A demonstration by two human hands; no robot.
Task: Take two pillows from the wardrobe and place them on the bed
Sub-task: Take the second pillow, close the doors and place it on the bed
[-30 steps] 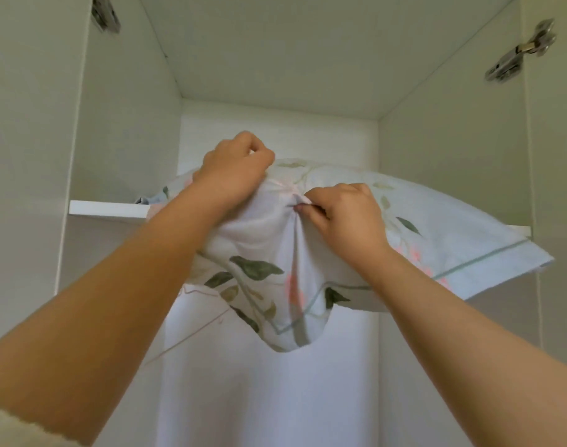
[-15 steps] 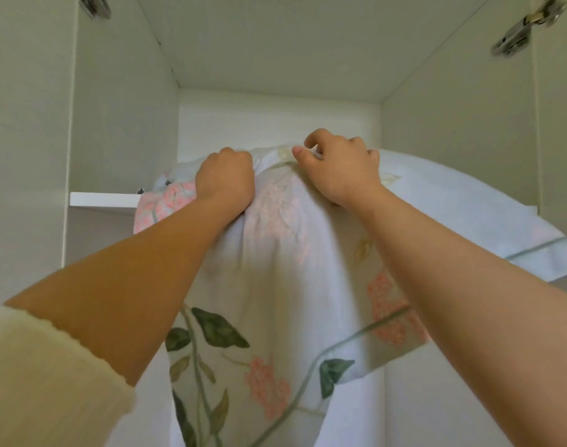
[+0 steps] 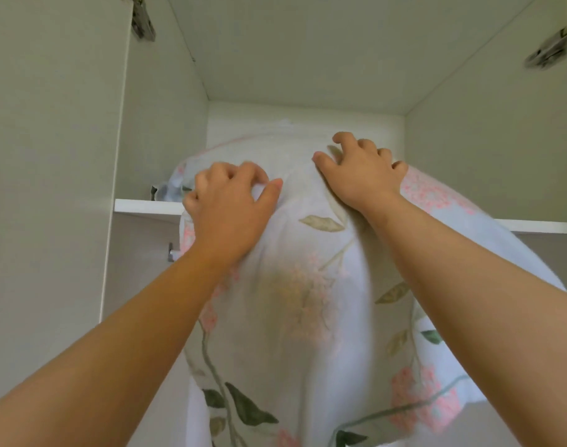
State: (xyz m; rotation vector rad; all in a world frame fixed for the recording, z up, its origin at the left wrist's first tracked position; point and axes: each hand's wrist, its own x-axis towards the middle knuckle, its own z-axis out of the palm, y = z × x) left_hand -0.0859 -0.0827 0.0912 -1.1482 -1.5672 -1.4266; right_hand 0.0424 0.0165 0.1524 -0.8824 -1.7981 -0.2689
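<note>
Shelf [image 3: 146, 206] of the wardrobe [image 3: 163, 108] carries the floral pillow [image 3: 308, 285], whose front half droops over the shelf edge. Left hand [image 3: 227, 214] bunches the cover near the pillow's left top, fingers [image 3: 217, 171] curled tight against the thumb. Right hand [image 3: 363, 179] sits on the crest, its fingers hooked into the cover. A metal hinge [image 3: 548, 53] shows on the far right wall.

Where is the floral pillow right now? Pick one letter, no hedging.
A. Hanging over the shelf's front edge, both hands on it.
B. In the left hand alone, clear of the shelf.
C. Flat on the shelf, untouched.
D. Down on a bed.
A: the floral pillow droops down past the front of the white shelf, with the left hand pinching its fabric and the right hand curled over its top.
</note>
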